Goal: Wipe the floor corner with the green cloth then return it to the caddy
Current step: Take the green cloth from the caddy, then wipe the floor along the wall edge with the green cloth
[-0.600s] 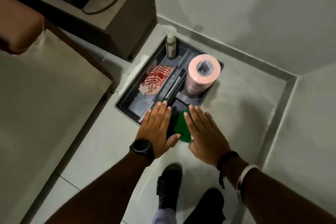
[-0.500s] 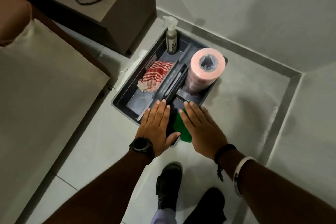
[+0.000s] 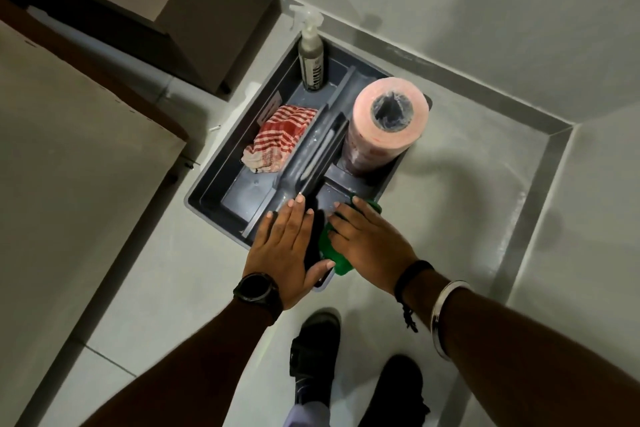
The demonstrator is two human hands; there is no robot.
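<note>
Pale tiled floor [image 3: 467, 204] meets grey walls in a corner at two o'clock. My view has dipped closer since a moment ago, and my right hand [image 3: 367, 239], flat with fingers spread, now presses the crumpled green cloth [image 3: 341, 262] into the caddy [image 3: 207, 191] at its six o'clock end. My left hand [image 3: 282, 246] lies open, empty, beside it. I judge the return nearly done.

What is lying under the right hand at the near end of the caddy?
The green cloth lies under the right hand, in the caddy's near-right compartment. Only its edges show; the hand covers the rest and the compartment floor.
</note>
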